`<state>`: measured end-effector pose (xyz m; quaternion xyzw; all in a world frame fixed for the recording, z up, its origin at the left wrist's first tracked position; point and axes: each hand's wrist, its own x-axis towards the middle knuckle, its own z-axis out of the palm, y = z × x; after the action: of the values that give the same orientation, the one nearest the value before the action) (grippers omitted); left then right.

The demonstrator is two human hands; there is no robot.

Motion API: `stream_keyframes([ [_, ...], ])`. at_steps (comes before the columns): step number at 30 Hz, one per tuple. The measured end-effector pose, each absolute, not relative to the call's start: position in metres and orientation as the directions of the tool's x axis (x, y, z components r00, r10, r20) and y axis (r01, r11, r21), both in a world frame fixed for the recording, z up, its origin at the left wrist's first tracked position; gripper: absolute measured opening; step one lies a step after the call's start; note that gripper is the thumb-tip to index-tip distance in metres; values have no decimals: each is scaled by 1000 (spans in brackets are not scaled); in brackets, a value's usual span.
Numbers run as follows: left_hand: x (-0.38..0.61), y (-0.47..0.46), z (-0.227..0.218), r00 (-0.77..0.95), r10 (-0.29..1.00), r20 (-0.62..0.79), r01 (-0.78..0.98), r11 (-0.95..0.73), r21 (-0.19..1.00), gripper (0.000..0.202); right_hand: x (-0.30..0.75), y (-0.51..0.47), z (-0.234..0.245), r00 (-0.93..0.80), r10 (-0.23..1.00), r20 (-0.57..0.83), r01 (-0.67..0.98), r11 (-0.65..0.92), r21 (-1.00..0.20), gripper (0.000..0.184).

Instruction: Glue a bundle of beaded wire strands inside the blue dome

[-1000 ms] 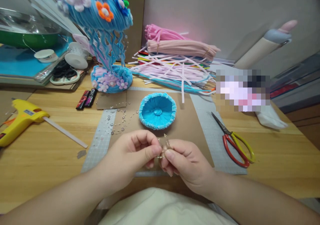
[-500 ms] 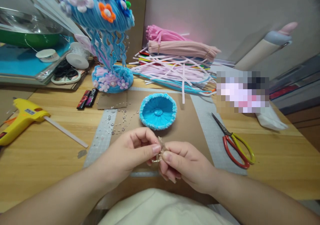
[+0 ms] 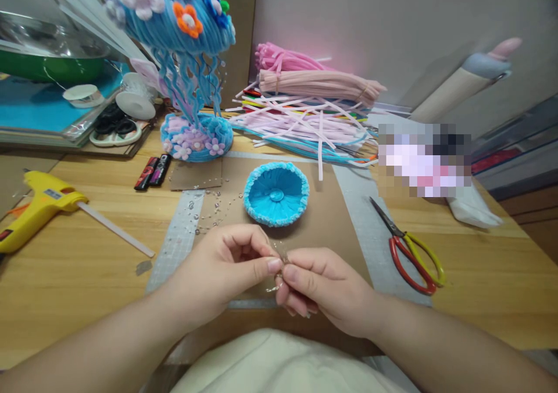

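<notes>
My left hand [image 3: 231, 262] and my right hand [image 3: 331, 285] meet over the brown board [image 3: 335, 224], thumbs and fingertips pinched together. Between them is a thin, shiny bead strand [image 3: 273, 289], partly hidden by the fingers, with a loose bit hanging below the left fingertips. Just beyond the hands sits a blue pleated bowl-like piece [image 3: 276, 195] with a fuzzy rim and a round disc in its middle. Fine strands with small clear beads [image 3: 215, 207] lie to the left of it.
A yellow glue gun [image 3: 47, 204] lies at the left, red-and-yellow-handled scissors [image 3: 410, 253] at the right. Behind stand a blue jellyfish-like pipe-cleaner lamp shape [image 3: 174, 32] and piled pipe cleaners [image 3: 300, 120]. Two markers [image 3: 152, 172] lie near its base.
The fingertips have drawn closer together on the strand. Its loop below the left fingers now shows as a shorter hanging bit; the other things stay put.
</notes>
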<state>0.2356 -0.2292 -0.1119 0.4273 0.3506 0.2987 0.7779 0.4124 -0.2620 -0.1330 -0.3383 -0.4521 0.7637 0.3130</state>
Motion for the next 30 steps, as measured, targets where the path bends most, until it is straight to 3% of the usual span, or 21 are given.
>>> stream_keyframes([
  [3,235,-232,-115,525,805,-275,-162,412,897,14,413,-262,-134,-542,813,-210,-174,-353,-919,37],
  [6,236,-236,-118,529,818,-226,-156,355,922,46,412,-262,-135,-507,841,-189,-180,-318,-931,38],
  [9,239,-240,-117,598,769,-224,-70,329,942,58,410,-262,-135,-486,853,-189,-194,-316,-929,36],
  [17,237,-237,-114,674,701,-233,-80,382,921,43,413,-259,-133,-605,764,-224,-183,-407,-895,40],
  [20,234,-234,-113,634,760,-142,-6,189,982,42,416,-257,-133,-669,693,-269,-146,-478,-866,40],
  [24,232,-231,-109,661,746,83,66,-167,984,24,418,-255,-132,-699,641,-318,-93,-523,-848,41],
  [30,229,-231,-107,623,766,161,58,-250,967,13,418,-255,-129,-703,656,-275,-218,-567,-795,30],
])
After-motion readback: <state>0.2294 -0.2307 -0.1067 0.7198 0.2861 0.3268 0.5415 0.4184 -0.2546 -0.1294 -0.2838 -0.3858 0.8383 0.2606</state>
